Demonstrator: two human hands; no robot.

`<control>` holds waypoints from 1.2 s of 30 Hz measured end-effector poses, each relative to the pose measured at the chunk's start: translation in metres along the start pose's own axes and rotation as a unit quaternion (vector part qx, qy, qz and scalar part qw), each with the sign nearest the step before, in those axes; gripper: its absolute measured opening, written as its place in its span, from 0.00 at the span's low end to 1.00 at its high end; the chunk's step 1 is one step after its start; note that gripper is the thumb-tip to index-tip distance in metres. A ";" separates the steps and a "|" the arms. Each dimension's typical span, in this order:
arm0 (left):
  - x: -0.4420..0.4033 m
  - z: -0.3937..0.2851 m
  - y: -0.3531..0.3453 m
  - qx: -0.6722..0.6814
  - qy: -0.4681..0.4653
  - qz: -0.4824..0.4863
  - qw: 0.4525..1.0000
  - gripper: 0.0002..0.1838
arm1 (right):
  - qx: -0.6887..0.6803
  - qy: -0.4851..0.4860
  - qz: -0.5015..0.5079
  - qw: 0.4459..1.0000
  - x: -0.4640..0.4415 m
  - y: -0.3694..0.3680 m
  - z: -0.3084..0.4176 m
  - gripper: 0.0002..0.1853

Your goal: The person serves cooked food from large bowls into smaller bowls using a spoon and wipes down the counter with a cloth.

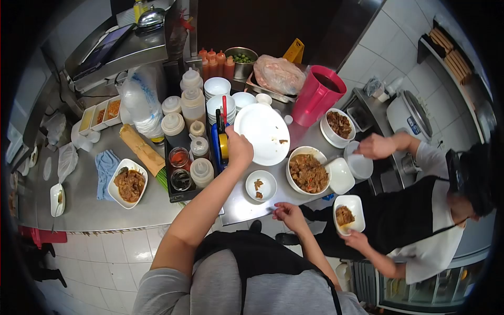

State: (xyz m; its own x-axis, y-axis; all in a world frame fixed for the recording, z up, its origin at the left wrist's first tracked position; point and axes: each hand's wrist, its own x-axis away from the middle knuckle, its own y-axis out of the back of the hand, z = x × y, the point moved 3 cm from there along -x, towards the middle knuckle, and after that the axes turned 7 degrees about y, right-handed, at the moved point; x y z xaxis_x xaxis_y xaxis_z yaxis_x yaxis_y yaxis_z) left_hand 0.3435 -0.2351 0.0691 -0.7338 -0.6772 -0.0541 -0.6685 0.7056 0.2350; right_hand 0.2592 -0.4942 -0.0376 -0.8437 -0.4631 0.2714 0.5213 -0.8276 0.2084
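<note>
My left hand [240,149] is closed on the near left edge of a round white plate [258,128]. The plate is tilted and has a few brown food scraps on it. Just below it, a small white bowl [268,185] holds a few brown pieces of food. My right hand [289,215] hovers by the counter's front edge, fingers loosely bent and apart, with nothing visible in them. Nearest to it on the right stands a white bowl of shredded meat stew [308,171]. A white square dish [342,177] touches or nearly touches that bowl.
At right, a co-worker's hand [357,239] holds a square bowl of food [345,216]; their other hand [375,146] reaches over a round container [360,164]. A pink pitcher [310,105] and squeeze bottles [193,105] stand behind. A stew dish [128,184] sits left.
</note>
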 end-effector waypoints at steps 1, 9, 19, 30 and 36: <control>-0.007 0.017 -0.014 -0.008 0.046 -0.012 0.999 0.20 | 0.011 -0.009 0.010 1.000 0.003 0.001 0.002 0.13; 0.001 0.058 -0.070 0.320 0.378 0.153 0.855 0.29 | -0.050 -0.036 0.170 0.983 0.049 0.036 0.091 0.16; 0.003 0.078 -0.092 0.413 0.532 0.011 0.739 0.26 | -0.091 0.005 0.168 0.982 0.054 0.073 0.171 0.17; 0.004 0.153 -0.119 0.254 0.454 -0.115 0.846 0.32 | -0.068 -0.013 0.205 0.976 0.046 0.065 0.151 0.17; -0.005 0.165 -0.117 -0.009 0.317 -0.067 0.946 0.23 | -0.052 -0.045 0.211 0.975 0.050 0.048 0.160 0.16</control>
State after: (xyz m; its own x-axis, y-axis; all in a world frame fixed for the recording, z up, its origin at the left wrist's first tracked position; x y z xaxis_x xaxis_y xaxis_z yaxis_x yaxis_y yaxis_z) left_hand 0.4058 -0.2795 -0.1186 -0.4192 -0.7534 0.5067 -0.7438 0.6050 0.2841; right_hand 0.2627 -0.5065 0.1359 -0.5397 -0.7441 0.3938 0.8000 -0.5989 -0.0354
